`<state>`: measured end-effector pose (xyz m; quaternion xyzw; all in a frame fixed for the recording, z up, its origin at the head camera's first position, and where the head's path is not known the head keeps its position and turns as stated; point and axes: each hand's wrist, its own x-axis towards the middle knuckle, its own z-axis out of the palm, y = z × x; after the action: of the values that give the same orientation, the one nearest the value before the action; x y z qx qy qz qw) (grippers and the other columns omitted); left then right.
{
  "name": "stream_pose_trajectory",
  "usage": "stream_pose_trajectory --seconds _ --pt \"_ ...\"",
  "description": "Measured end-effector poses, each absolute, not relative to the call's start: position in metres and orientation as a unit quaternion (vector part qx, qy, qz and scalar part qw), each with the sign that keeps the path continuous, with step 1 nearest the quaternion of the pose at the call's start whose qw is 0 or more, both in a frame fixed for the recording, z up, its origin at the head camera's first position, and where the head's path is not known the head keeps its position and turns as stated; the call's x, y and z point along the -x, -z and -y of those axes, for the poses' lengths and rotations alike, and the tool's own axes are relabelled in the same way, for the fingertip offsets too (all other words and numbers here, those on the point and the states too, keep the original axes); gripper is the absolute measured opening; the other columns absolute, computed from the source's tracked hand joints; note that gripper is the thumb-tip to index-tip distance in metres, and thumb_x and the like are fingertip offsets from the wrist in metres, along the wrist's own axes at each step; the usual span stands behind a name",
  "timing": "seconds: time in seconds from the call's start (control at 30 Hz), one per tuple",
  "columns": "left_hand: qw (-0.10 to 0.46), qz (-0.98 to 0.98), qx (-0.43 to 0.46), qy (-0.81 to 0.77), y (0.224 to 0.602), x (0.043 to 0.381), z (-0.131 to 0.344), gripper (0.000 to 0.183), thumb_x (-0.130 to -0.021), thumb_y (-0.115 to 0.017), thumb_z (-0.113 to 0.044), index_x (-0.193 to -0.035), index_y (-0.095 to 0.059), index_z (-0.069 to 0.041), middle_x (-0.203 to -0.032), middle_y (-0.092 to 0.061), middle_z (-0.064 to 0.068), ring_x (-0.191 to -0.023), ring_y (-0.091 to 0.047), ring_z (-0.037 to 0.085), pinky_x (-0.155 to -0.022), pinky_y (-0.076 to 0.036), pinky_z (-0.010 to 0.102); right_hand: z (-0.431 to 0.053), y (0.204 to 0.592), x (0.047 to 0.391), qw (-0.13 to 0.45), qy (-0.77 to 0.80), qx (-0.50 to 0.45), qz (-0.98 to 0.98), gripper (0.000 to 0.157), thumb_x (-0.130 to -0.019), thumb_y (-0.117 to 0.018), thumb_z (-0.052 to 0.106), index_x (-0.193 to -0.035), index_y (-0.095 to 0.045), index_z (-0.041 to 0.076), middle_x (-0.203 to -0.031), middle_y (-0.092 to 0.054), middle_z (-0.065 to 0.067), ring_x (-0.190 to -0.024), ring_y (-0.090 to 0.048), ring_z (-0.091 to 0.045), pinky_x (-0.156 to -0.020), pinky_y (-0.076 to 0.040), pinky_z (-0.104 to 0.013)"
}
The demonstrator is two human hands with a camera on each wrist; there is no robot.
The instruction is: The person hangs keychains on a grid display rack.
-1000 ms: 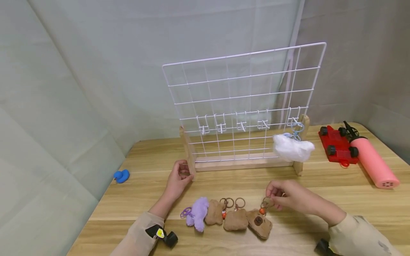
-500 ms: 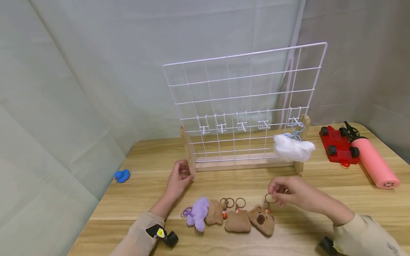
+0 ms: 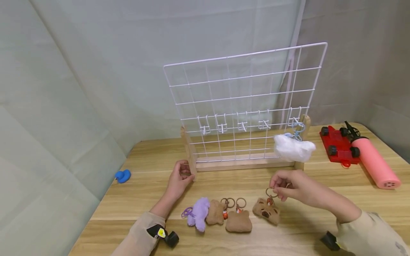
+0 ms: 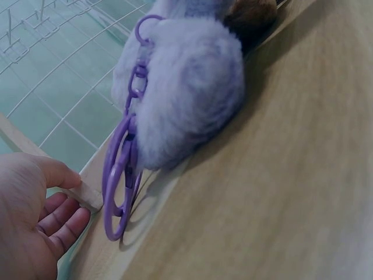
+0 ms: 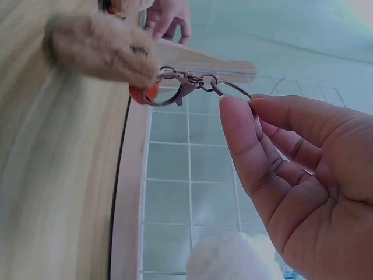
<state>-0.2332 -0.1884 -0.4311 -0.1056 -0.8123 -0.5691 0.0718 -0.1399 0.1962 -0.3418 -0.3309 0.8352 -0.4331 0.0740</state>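
My right hand [image 3: 296, 186] pinches the metal ring of a brown plush bear keychain [image 3: 267, 211] between thumb and fingers. In the right wrist view the plush bear [image 5: 99, 49] dangles from its clasp, with an orange bead beside it. My left hand [image 3: 177, 181] grips the wooden foot [image 3: 191, 167] of a white wire grid rack [image 3: 237, 97], thumb on its front end. A purple plush keychain [image 3: 199, 213] and two brown plush keychains, one left [image 3: 215, 212] and one right [image 3: 239, 222], lie in a row on the table. White hooks [image 3: 242, 126] line the grid.
On the rack's rightmost hook hangs a white plush keychain [image 3: 294, 147]. A red toy car [image 3: 339, 145] lies wheels up at the right, next to a pink cylinder [image 3: 374, 161]. A blue toy duck [image 3: 122, 176] sits near the table's left edge.
My right hand has moved up and slightly right, lifting the ring. The bear keychain has been drawn away from its brown neighbour. My left hand stays at the rack's foot.
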Motion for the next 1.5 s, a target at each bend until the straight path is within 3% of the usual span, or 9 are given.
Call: stream_pose_trajectory --seconds 0.63,1.07,1.33,1.5 --pt "0.071 0.81 0.101 0.573 0.432 0.234 0.189 0.051 -0.081 -0.065 0.011 -0.126 -0.042 0.004 -0.114 -0.056 0.028 -0.101 -0.058 0.031 -0.074 -0.05 0.014 -0.193 0.303 0.153 -0.003 0.371 0.33 -0.868 0.007 -0.089 -0.065 0.005 -0.094 -0.062 0.007 -0.079 -0.066 0.002 -0.068 -0.061 -0.002 -0.058 -0.056 -0.025" --pt "0.069 0.814 0.094 0.568 0.432 0.233 0.188 0.052 -0.081 -0.064 0.012 -0.127 -0.042 0.003 -0.114 -0.056 0.028 -0.101 -0.058 0.032 -0.074 -0.05 0.014 -0.19 0.274 0.16 -0.014 0.332 0.291 -0.897 0.01 -0.088 -0.067 0.007 -0.095 -0.061 0.01 -0.08 -0.065 0.003 -0.067 -0.062 -0.003 -0.061 -0.055 -0.019" --pt "0.066 0.816 0.104 0.564 0.403 0.213 0.18 0.047 -0.081 -0.062 0.014 -0.123 -0.041 0.01 -0.111 -0.055 0.033 -0.099 -0.058 0.038 -0.073 -0.051 0.017 -0.192 0.261 0.166 -0.058 0.297 0.292 -0.907 0.009 -0.087 -0.068 0.008 -0.094 -0.063 0.009 -0.078 -0.064 0.006 -0.066 -0.058 -0.001 -0.06 -0.053 -0.019" --pt "0.062 0.817 0.1 0.564 0.401 0.214 0.18 0.047 -0.081 -0.062 0.014 -0.124 -0.042 0.009 -0.112 -0.055 0.033 -0.1 -0.057 0.038 -0.073 -0.05 0.016 -0.192 0.252 0.169 -0.057 0.289 0.274 -0.916 0.009 -0.088 -0.066 0.006 -0.096 -0.063 0.009 -0.078 -0.065 0.003 -0.066 -0.059 -0.002 -0.062 -0.054 -0.02"
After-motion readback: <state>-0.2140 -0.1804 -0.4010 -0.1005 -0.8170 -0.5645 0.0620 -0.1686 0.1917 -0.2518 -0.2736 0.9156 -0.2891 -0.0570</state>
